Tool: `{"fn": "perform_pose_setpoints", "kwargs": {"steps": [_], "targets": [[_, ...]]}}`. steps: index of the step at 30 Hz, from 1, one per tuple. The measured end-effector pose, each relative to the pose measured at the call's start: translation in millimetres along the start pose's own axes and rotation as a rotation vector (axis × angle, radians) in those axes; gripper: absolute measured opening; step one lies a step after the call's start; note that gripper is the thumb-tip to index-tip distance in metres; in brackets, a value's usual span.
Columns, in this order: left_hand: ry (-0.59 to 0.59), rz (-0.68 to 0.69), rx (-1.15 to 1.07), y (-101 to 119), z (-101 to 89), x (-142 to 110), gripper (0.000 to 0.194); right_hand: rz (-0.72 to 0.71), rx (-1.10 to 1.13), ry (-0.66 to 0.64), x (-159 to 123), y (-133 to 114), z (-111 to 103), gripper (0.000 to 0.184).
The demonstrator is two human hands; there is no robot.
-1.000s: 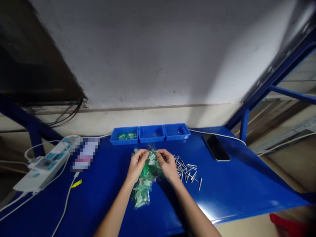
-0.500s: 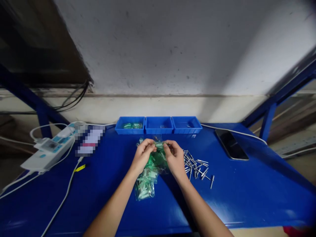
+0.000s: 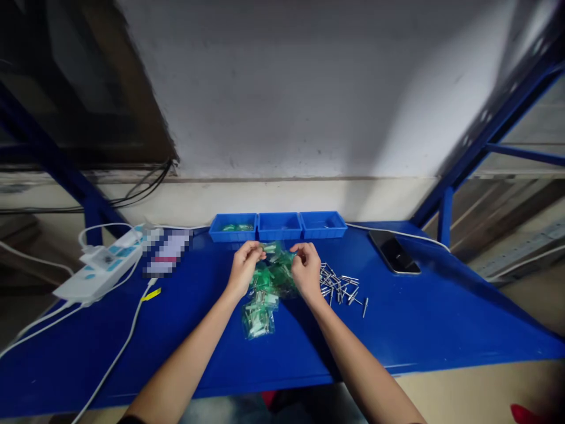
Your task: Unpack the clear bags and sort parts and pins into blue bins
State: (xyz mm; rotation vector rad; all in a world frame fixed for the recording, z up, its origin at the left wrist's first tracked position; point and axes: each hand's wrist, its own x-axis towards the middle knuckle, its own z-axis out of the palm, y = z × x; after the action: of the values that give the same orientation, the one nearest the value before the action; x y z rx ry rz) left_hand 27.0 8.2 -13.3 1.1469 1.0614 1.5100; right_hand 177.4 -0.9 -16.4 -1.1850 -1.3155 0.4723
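Left hand (image 3: 248, 265) pinches the left edge of a small packet (image 3: 271, 249), fingertips closed on the film; packet extends right from the grip toward the other hand, above the green packets (image 3: 259, 312) on the blue table (image 3: 419, 324), with the bins (image 3: 278, 227) just behind. Right hand (image 3: 306, 265) is curled, thumb and index nearly together, at the right side of the packets; can't tell if it has hold of film. Rivets (image 3: 342, 285) lie loose just right of that hand, black phone (image 3: 394, 253) farther right.
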Motion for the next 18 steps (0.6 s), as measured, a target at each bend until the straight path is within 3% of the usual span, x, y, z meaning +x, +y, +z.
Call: {"fn": "perform_pose_setpoints", "kwargs": {"steps": [5,12,18], "targets": [[-0.014,0.023,-0.046,8,-6.1,11,0.017,0.066,0.03,-0.096,-1,-4,10,0.023],[-0.031,-0.007,-0.192,9,-12.9,-4,0.007,0.178,0.215,-0.425,-1,-21,19,0.032],[-0.064,-0.088,-0.256,7,2.2,-22,0.006,0.153,0.181,-0.353,-15,-20,10,0.026]]}}
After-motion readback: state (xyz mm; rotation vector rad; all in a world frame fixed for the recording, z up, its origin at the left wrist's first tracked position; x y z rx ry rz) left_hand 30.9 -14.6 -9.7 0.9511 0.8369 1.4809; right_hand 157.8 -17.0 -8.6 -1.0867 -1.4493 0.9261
